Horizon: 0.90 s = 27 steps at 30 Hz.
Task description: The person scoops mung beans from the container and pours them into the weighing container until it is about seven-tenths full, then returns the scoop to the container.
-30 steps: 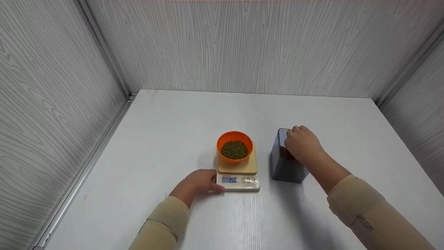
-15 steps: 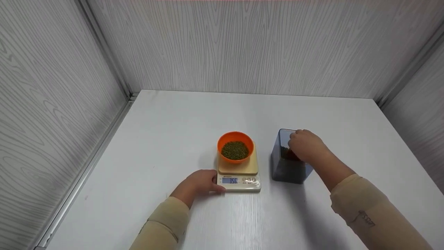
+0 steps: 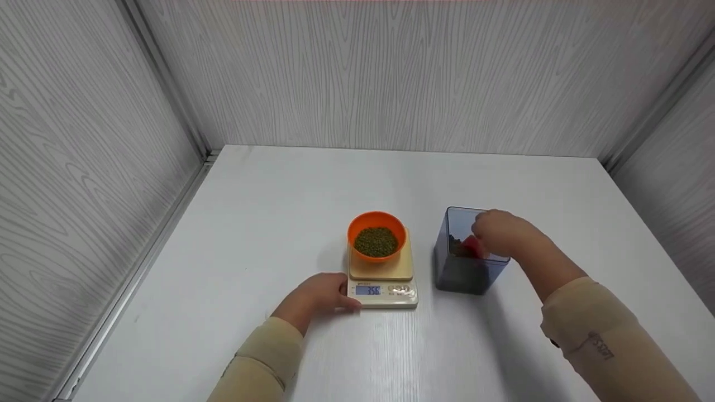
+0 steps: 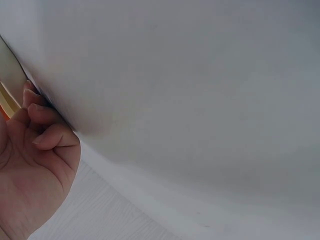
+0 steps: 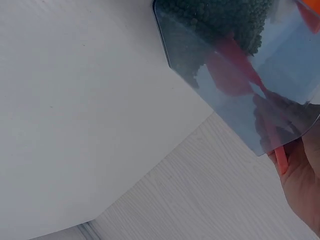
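My right hand (image 3: 500, 231) grips a red scoop (image 3: 473, 245) by its handle, inside a clear bluish plastic container (image 3: 463, 273). Through the container wall in the right wrist view, the scoop's head (image 5: 230, 70) lies against small dark green beans (image 5: 215, 25). My left hand (image 3: 325, 291) holds the left front corner of a white kitchen scale (image 3: 386, 300), thumb at its front edge. In the left wrist view, that hand's fingers (image 4: 50, 135) are curled at the scale's side. An orange bowl (image 3: 399, 223) with green beans (image 3: 376, 242) sits on the scale, whose display reads about 356.
All of this stands on a white table (image 3: 279, 223), the container just right of the scale with a narrow gap between. Grey wood-grain panels (image 3: 380, 72) rise behind and at both sides of the table.
My right hand has moved to the right within the container's opening, and more of the red scoop and the beans shows. My left hand, the scale and the bowl stay put.
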### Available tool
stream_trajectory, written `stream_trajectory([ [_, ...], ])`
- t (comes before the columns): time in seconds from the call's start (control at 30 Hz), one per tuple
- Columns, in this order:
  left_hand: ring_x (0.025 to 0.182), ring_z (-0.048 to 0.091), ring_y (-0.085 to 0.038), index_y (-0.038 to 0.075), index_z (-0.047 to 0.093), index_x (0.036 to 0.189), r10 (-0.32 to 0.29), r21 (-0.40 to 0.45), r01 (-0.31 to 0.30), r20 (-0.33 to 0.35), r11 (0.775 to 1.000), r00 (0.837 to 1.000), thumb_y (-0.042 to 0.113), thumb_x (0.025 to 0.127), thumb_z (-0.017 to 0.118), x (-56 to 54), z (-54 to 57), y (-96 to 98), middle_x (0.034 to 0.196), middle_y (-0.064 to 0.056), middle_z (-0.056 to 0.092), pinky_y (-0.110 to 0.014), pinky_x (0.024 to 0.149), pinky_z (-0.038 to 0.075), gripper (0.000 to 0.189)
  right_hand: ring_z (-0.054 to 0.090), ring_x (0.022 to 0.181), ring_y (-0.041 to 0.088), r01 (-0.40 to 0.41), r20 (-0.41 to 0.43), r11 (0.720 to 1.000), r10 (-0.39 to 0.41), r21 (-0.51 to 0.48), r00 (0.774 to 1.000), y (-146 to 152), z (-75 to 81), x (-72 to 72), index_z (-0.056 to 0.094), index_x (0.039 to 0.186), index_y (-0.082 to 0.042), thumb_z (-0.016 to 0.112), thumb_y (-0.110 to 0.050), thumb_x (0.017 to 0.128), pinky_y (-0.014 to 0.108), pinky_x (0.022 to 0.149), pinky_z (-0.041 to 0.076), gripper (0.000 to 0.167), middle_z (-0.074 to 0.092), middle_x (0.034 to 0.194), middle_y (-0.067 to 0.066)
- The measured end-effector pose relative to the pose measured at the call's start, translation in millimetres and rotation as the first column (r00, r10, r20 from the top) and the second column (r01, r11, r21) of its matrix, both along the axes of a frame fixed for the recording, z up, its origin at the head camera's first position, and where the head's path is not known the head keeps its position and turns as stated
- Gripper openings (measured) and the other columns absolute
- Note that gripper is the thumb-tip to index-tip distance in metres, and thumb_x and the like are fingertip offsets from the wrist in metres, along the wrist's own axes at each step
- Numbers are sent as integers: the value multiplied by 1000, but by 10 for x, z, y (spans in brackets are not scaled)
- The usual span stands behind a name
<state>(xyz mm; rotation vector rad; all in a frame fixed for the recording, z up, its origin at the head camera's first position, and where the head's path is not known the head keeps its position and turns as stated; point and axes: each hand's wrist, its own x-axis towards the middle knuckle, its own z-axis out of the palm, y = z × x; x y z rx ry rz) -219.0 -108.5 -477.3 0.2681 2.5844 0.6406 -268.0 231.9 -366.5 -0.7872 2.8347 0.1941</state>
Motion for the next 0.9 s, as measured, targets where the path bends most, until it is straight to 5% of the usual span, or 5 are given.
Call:
stream_trajectory([
  [0.5,76,46,-17,17,52,81,2,16,-2,0,1000,1000,49,70,73,-3,9,-35,74,2,48,-34,68,36,41,47,66,17,9,75,966,11,-257,997,-29,-163,-8,65,76,-6,62,-5,81,34,64,44,6,54,70,1],
  [0.9,75,47,-17,16,51,81,-14,-20,14,2,1000,1000,50,71,72,5,26,5,72,2,48,-33,67,36,42,46,64,18,26,34,985,-21,-172,999,-74,-140,44,63,76,-4,61,-4,81,37,63,45,6,52,71,4],
])
